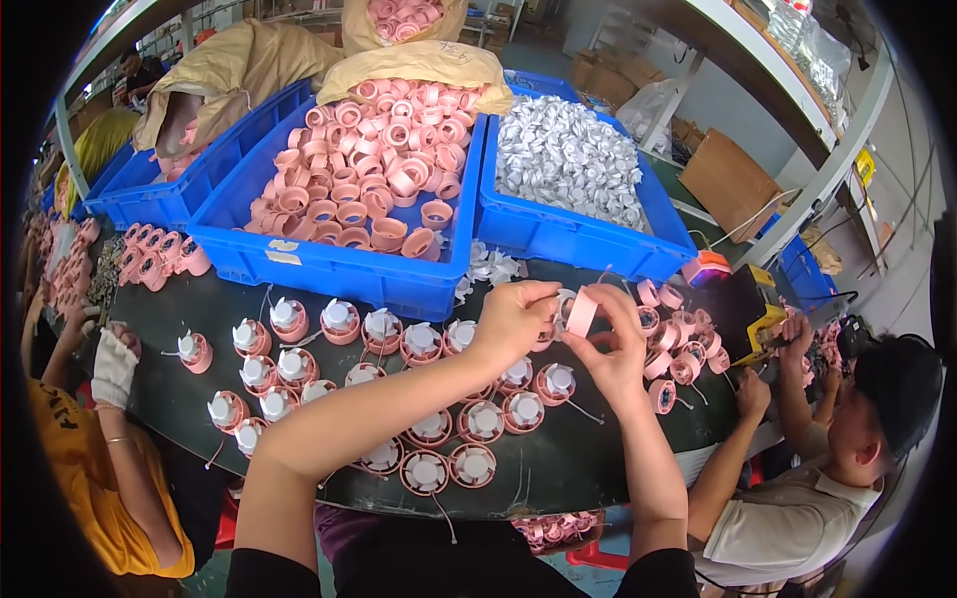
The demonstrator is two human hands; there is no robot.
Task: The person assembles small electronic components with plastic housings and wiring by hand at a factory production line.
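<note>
A pink plastic ring [582,313] is pinched between the thumb and fingers of my right hand [620,349], held up over the table. My left hand [510,319] is closed right beside it, its fingertips at a small housing partly hidden by the hands; what they pinch I cannot make out. Below and left of my hands, several pink housings with white finned caps [425,470] stand on the dark green table [538,478], some trailing thin wires. To the right of my right hand lies a heap of pink housings without white caps [688,344].
A blue bin [349,281] of pink rings stands ahead, beside another blue bin [598,249] full of white finned parts. Loose white parts [488,267] lie between them. A co-worker at right works at a yellow-and-black machine [763,309]; another person's gloved hand [115,369] is at left.
</note>
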